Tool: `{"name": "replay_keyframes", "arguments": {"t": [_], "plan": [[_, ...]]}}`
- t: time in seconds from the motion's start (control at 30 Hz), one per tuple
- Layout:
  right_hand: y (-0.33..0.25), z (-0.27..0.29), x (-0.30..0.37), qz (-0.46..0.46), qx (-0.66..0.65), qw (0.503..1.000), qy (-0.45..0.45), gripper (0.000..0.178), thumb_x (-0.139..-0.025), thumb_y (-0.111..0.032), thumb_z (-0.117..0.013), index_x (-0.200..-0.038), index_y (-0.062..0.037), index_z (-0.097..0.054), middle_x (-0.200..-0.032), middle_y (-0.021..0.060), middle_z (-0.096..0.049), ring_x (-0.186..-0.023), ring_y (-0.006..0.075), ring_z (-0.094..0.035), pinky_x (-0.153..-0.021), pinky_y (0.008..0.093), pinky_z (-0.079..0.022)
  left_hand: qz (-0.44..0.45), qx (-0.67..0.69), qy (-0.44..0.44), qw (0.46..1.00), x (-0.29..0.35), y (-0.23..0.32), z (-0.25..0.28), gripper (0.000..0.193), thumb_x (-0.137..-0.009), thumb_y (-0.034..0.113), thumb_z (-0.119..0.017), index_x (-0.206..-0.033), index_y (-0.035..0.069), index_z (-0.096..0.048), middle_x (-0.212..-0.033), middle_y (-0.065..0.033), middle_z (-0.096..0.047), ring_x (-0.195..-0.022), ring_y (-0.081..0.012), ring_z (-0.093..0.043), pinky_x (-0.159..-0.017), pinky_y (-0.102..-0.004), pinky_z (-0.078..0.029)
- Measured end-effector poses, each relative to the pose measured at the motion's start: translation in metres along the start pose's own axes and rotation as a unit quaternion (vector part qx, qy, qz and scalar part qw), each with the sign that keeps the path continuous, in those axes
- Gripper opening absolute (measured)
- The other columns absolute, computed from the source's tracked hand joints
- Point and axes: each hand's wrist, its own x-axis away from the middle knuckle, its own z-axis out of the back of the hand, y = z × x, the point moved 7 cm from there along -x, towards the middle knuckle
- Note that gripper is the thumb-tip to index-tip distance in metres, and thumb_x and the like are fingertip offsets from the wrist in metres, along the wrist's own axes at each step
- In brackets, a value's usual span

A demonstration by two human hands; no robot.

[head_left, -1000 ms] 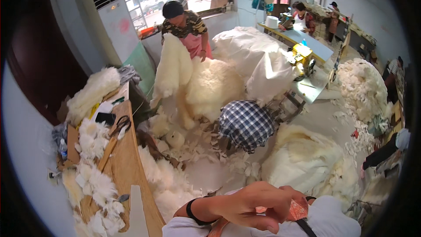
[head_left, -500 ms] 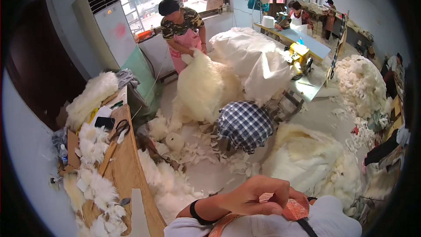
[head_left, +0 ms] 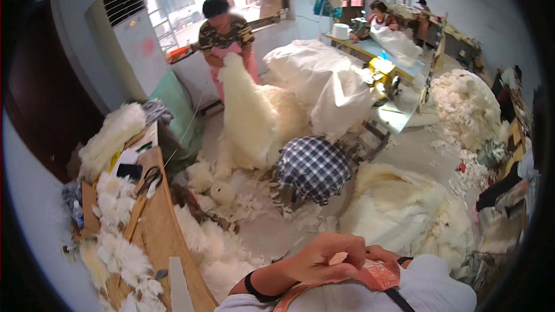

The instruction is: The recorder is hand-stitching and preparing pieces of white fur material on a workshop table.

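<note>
My left hand (head_left: 332,259) is raised close to my chest, its fingers curled and the thumb bent toward them. Whether anything is pinched in it I cannot make out. Beside and partly behind it, my right hand (head_left: 383,253) rests at the upper edge of an orange patterned apron (head_left: 378,275); most of its fingers are hidden. A black strap (head_left: 399,299) runs down from the apron over my white sleeve. Around my left wrist sits a black band (head_left: 254,289).
A wooden table (head_left: 162,219) at left bears scissors (head_left: 151,179), a phone (head_left: 129,171) and wool scraps. Ahead stand a checked-cloth-covered stool (head_left: 315,167) and a co-worker (head_left: 225,43) holding a cream fleece (head_left: 245,115). Another fleece (head_left: 399,202) lies on the floor at right.
The co-worker has pulled the fleece into a taller, upright hang. At the far sewing table, a person now holds up white cloth. My hands stay together at the apron; the view has shifted slightly.
</note>
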Motion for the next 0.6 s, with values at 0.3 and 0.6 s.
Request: {"name": "replay_keyframes", "arguments": {"t": [0.3,0.6], "plan": [[-0.027,0.012,0.016,-0.016,0.001,1.000,-0.002,0.029,-0.075,-0.033,-0.060,-0.096,-0.0138,-0.068,-0.090,0.0113,-0.068,-0.084,0.0293,-0.064,-0.075,0.0387,-0.050,0.018,0.043,0.027,0.999,0.001,-0.007,-0.001,0.019,-0.086,0.017,-0.063,-0.080,0.000,-0.055,-0.074,-0.0054,-0.057,-0.066,-0.0156,-0.050,-0.062,-0.0288,-0.039],[-0.025,0.007,0.018,-0.037,-0.019,0.999,-0.012,0.027,-0.076,-0.031,-0.058,-0.095,-0.0148,-0.068,-0.091,0.0112,-0.068,-0.085,0.0297,-0.063,-0.075,0.0396,-0.049,0.049,0.073,0.041,0.995,0.000,-0.017,0.001,0.018,-0.084,0.015,-0.064,-0.081,-0.001,-0.056,-0.075,-0.0065,-0.058,-0.069,-0.0165,-0.051,-0.065,-0.0300,-0.040]]}}
